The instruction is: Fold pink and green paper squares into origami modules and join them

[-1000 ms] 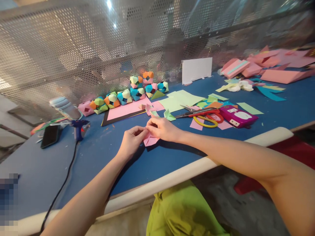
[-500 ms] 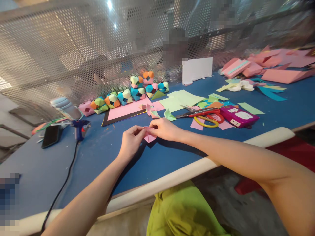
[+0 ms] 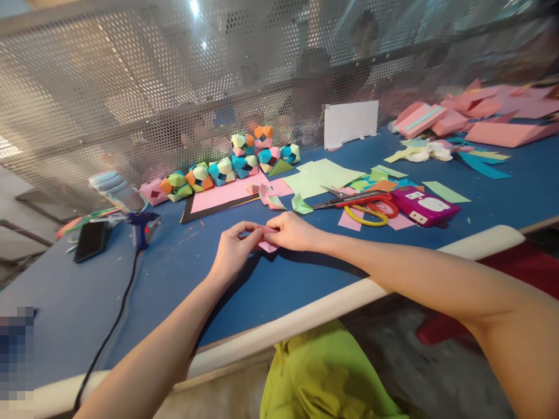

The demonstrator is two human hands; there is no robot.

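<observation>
A small folded piece of pink paper [image 3: 268, 247] is pinched between my two hands, just above the blue table [image 3: 257, 297]. My left hand [image 3: 236, 247] grips its left side with thumb and forefinger. From the right, my right hand [image 3: 293, 231] holds the other side, fingers bent over it. Most of the paper is hidden by the fingers; its lower tip shows. Just beyond my hands lie small folded pink pieces [image 3: 268, 196] and a green folded piece [image 3: 301, 203]. Scissors [image 3: 371, 203] with red and yellow handles rest to the right of them.
Several colourful paper balls [image 3: 222, 171] line the back by a perforated metal screen [image 3: 166, 75]. On the left are a glue gun [image 3: 140, 230] with a black cord, a phone [image 3: 91, 241] and a tumbler [image 3: 117, 191]. A purple power strip [image 3: 425, 206] and pink paper pieces [image 3: 502, 134] are right.
Both hands keep their pinch on the pink paper and have shifted very slightly to the right. Less of the paper's lower part shows now.
</observation>
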